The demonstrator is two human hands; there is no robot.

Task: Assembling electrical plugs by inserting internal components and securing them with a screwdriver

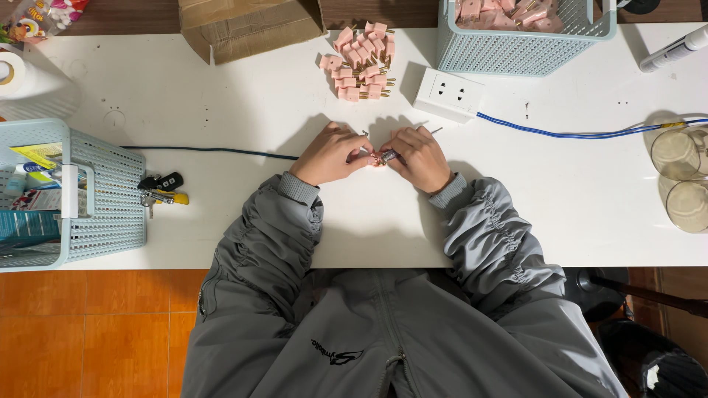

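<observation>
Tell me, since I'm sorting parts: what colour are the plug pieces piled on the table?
Pink, with brass-coloured pins; the pile of plug pieces shows in the head view.

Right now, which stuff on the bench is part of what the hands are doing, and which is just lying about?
In use:
- left hand and right hand, pinching a small pink plug part
- pile of pink plugs
- basket of pink plugs

Lying about:
- white power strip with blue cable
- keys
- left basket
- cardboard box
- two glass cups
</observation>
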